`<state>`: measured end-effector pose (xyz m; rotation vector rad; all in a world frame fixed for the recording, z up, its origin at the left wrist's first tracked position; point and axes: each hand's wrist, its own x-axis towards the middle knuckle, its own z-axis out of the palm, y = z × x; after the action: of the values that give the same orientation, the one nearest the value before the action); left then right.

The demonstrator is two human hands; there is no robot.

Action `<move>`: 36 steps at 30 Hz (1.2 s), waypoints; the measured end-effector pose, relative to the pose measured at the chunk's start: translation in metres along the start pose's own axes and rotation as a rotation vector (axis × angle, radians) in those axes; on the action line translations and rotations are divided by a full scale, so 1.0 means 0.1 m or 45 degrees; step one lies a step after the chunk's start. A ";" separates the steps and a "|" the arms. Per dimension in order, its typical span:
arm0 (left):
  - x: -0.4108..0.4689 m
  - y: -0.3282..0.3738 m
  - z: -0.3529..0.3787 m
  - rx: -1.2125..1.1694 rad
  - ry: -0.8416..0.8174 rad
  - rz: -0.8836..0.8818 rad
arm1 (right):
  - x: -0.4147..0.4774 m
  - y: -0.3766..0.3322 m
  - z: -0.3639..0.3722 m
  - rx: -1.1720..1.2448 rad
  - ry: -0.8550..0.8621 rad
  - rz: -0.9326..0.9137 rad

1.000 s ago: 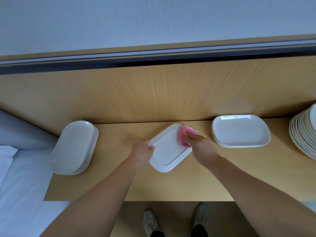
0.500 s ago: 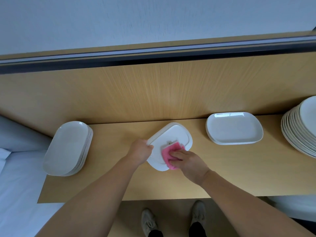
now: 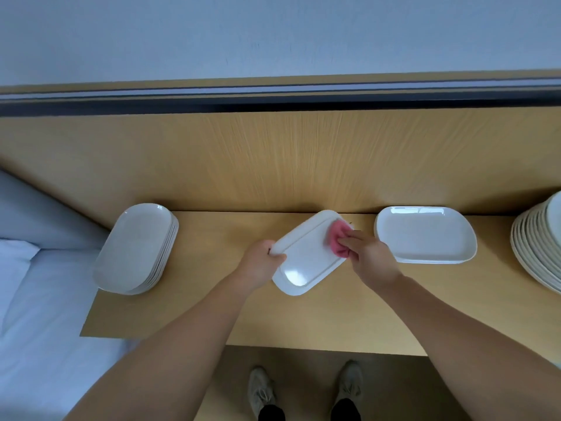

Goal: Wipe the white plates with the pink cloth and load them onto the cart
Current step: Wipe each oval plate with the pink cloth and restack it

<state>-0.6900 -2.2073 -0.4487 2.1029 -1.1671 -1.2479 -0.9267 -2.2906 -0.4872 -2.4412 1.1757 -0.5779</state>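
Pale blue-grey painted wall (image 3: 273, 34) above. Light wood-grain back panel (image 3: 273, 162), with 1 dark horizontal strip (image 3: 273, 101) along its top. Matching light wooden desk (image 3: 303, 323). White bedding (image 3: 45, 329) off the desk's left edge. Tan floor (image 3: 303, 384) below the front edge.

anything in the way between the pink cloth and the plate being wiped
Nothing visible. The right hand presses the pink cloth straight onto the far end of the plate, which the left hand grips.

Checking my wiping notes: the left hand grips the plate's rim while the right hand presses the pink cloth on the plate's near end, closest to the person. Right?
Not quite. In the head view the left hand does grip the plate by its rim, but the right hand presses the pink cloth on the plate's far end, by the back panel.
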 end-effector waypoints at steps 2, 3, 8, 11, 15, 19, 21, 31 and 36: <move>-0.10 0.07 -0.01 -0.039 -0.008 0.035 | 0.03 -0.07 -0.08 0.071 0.065 0.006; -0.16 0.10 -0.02 -0.058 0.000 0.055 | 0.05 -0.10 -0.14 0.094 0.091 0.008; -0.43 0.24 -0.20 -0.091 0.107 0.178 | 0.17 -0.19 -0.43 0.194 0.152 -0.026; -0.62 0.27 -0.41 -0.049 0.204 0.216 | 0.31 -0.34 -0.56 0.258 0.151 -0.102; -0.87 0.17 -0.69 0.122 0.342 0.276 | 0.49 -0.60 -0.58 0.253 0.145 -0.219; -1.07 -0.08 -0.92 0.389 0.554 0.276 | 0.60 -0.85 -0.50 0.243 0.113 -0.318; -1.15 -0.24 -1.01 0.449 0.648 0.281 | 0.67 -0.97 -0.42 0.274 0.084 -0.363; -1.27 -0.99 -1.48 0.689 0.837 0.075 | 0.82 -1.60 -0.04 0.232 0.044 -0.440; -1.17 -1.25 -1.65 0.798 0.690 -0.034 | 0.82 -1.87 0.16 0.205 0.011 -0.438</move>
<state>-0.5197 -2.0497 -0.3951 2.6560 -1.3716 -0.2616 -0.7515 -2.2447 -0.3925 -2.5144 0.6819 -0.7491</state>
